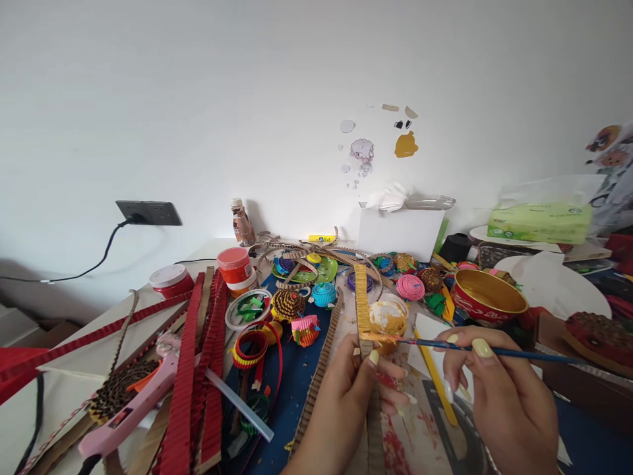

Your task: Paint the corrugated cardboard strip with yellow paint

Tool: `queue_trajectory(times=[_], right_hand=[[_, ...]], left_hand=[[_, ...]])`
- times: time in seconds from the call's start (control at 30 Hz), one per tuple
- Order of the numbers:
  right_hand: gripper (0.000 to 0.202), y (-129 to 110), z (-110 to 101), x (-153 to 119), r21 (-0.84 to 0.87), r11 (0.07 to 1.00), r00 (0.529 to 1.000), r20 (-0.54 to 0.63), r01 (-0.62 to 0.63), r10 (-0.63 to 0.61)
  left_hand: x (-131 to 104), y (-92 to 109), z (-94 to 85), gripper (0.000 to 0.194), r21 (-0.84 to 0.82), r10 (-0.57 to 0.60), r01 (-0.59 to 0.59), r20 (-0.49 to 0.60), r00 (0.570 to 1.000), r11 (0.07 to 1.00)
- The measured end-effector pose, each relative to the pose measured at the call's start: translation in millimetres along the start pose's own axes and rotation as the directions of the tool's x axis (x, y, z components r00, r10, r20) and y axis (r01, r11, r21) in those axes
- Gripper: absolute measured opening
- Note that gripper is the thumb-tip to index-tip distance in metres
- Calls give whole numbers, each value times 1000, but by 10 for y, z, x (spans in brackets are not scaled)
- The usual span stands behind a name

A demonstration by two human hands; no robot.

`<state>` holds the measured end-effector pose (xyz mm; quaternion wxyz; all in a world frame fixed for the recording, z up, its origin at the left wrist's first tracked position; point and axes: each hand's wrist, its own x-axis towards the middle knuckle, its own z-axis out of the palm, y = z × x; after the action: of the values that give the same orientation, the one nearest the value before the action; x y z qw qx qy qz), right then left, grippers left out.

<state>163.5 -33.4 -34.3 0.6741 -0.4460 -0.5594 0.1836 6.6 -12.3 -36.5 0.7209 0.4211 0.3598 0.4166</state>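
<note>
My left hand [351, 389] is closed on a strip of corrugated cardboard [362, 297], thumb in front and fingers behind. The strip's upper part is painted yellow; below my thumb it is bare brown. In my right hand [504, 389], a paintbrush [459, 346] is pinched between thumb and fingers. Its bristles, loaded with yellow-orange paint, touch the strip just above my left thumb. Right behind the strip stands an open tub of yellow paint [390, 316], partly hidden by the brush and hand.
A pink hot glue gun [133, 402] with a glue stick lies at left beside red corrugated strips [182, 369]. Coiled paper pieces, such as a pink one [410, 287], crowd the middle. At right are a gold-lined red tin [487, 297] and a tissue pack [539, 221].
</note>
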Motion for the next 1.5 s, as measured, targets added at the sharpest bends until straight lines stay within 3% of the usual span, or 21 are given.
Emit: queue_trajectory(times=[0.8, 1.07, 1.5], right_hand=[[20, 11, -2, 12, -74, 997, 1000, 12, 28, -27], [20, -10, 12, 11, -83, 996, 1000, 0, 23, -23], [19, 15, 1, 5, -112, 994, 1000, -20, 19, -22]], left_hand=[[-1, 48, 42, 33, -27, -5, 5, -21, 1000, 1000], [-22, 51, 27, 24, -28, 1, -2, -18, 1000, 1000], [-19, 44, 20, 25, -17, -4, 4, -21, 1000, 1000]])
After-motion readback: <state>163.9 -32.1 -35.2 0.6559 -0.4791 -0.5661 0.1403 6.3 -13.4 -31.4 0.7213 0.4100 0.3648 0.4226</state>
